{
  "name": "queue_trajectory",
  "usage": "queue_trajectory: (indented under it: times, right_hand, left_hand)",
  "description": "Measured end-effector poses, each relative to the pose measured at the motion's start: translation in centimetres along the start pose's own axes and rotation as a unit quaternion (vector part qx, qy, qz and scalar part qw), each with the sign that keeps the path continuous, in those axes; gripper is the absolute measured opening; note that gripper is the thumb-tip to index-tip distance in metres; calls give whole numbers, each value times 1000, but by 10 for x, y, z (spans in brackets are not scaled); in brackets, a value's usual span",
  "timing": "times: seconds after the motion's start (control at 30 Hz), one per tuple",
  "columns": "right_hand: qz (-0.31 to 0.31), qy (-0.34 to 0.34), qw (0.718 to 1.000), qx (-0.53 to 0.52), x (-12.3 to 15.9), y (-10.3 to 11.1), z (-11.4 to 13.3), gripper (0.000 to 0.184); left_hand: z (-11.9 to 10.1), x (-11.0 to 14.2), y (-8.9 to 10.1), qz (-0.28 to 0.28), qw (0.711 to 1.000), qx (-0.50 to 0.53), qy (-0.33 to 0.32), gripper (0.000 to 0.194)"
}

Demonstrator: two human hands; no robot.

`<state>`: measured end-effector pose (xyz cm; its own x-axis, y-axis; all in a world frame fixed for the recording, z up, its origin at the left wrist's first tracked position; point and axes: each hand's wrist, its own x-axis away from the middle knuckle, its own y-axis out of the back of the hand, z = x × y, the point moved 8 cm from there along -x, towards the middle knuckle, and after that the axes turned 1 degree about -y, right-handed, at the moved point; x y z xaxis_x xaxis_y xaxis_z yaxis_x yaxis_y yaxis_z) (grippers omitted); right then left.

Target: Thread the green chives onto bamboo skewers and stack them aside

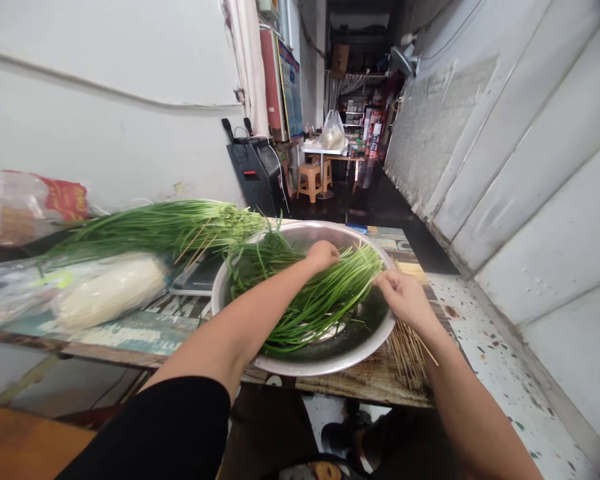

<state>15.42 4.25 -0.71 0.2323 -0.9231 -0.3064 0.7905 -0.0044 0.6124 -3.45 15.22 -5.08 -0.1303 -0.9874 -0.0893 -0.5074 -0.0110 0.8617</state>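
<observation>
White walls (105,60), speckled pale floor (500,360), 2 orange stools (310,181)

the black top (163,430) has a short sleeve (200,397) and print (327,471).

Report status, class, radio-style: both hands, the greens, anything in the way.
Left hand on the greens. Right hand at right rim of the bowl, by stalk ends. Greens piled inside bowl. Skewers beside bowl; none blocking the greens.
</observation>
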Motion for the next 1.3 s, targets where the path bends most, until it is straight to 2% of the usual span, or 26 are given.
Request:
queue_trajectory:
  times: [0.2, 0.3, 0.43, 0.53, 0.6, 0.7, 0.93, 1.3]
  right_hand:
    - [8, -7, 1000, 2, 0, 0, 1, 24]
    - [8, -7, 1000, 0, 1, -1, 3, 24]
    - [4, -10, 1000, -11, 0, -2, 2, 24]
    - [2, -15, 1000, -11, 0, -2, -1, 24]
    - [-1, -16, 1000, -11, 0, -2, -2, 24]
    - [-2, -17, 1000, -11, 0, -1, -2, 23]
    - [-2, -15, 1000, -22, 1, -2, -3, 24]
    - [0, -17, 1000, -13, 1, -2, -2, 24]
  left_hand:
    - [-8, -1, 15, -54, 992, 117, -1, 18]
    - [-18, 3, 19, -56, 974, 221, 3, 18]
    - [-26, 13, 13, 0, 901, 425, 89, 18]
    - [-34, 22, 11, 54, 847, 511, 133, 12]
    - [-38, 26, 13, 82, 831, 532, 142, 10]
    - [-40, 29, 16, 106, 820, 542, 152, 9]
    - [-38, 30, 15, 114, 803, 558, 177, 14]
    - [-40, 32, 10, 134, 794, 565, 180, 12]
